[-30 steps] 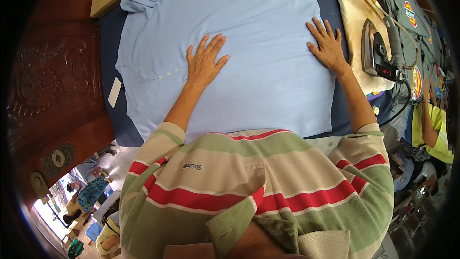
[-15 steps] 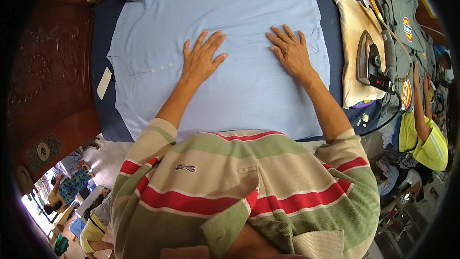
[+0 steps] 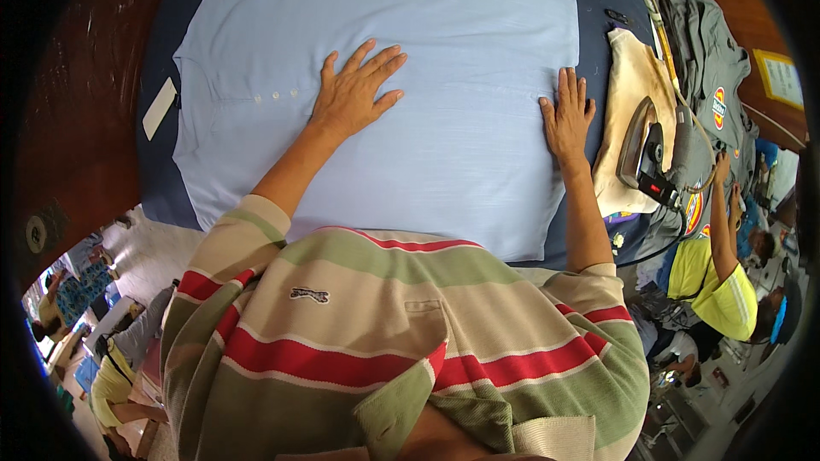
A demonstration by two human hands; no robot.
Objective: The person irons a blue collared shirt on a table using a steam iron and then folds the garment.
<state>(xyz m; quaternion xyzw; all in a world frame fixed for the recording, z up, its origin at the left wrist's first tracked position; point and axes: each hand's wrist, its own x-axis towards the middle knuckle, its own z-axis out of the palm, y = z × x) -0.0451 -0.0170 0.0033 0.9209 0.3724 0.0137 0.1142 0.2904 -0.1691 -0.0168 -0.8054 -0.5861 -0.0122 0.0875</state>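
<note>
A light blue shirt lies spread on a dark blue table cover, its button row pointing left and a white tag beside its collar end. My left hand rests flat on the cloth just right of the buttons, fingers spread. At the shirt's right edge lies my right hand, palm down with the fingers stretched out and partly beyond the cloth. Neither hand holds anything. Right of it, an iron rests on a folded cream cloth.
A yellowish hose and a black cord run from the iron. Grey garments with round patches are heaped at the far right. A carved dark wooden panel borders the left side. A person in a yellow top works at the right; others sit at lower left.
My right hand has slid right, from the shirt's surface to its right edge. My left hand stays flat near the buttons. The whole view has shifted slightly.
</note>
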